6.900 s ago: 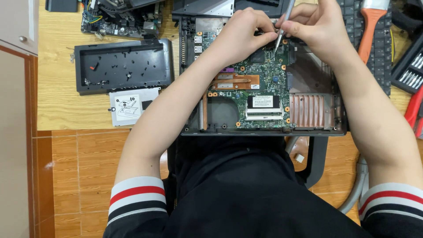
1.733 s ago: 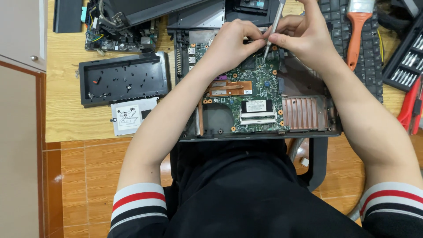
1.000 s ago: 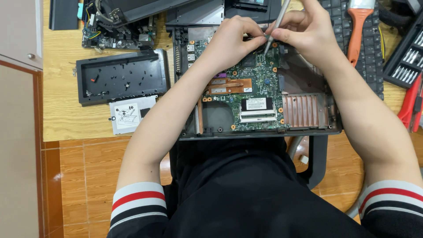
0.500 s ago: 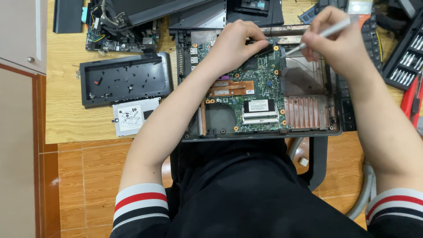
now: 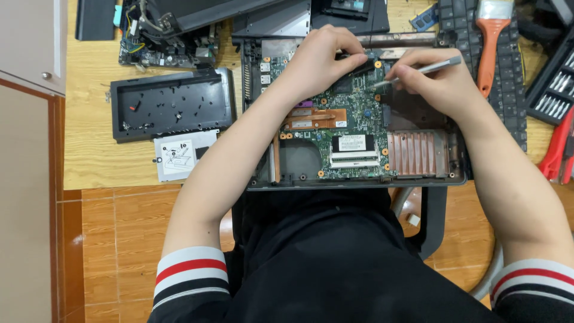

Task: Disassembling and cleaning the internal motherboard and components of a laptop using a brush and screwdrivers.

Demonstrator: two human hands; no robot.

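Both hands (right (image 5: pixel 431 82) holding screwdriver (image 5: pixel 422 70)) on motherboard (image 5: pixel 353 122).

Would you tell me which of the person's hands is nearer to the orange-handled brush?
The right hand, holding a silver tool, sits just left of the brush. The left hand rests farther away, on the green circuit board.

Green motherboard (image 5: pixel 347 128) flat in open laptop base (image 5: pixel 430 176); silver screwdriver (image 5: pixel 427 69) slanted above.

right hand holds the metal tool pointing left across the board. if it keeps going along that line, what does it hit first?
Probably the left hand: the right hand aims the metal tool left across the green circuit board toward its fingertips. Depth is unclear; the tip may touch the board first.
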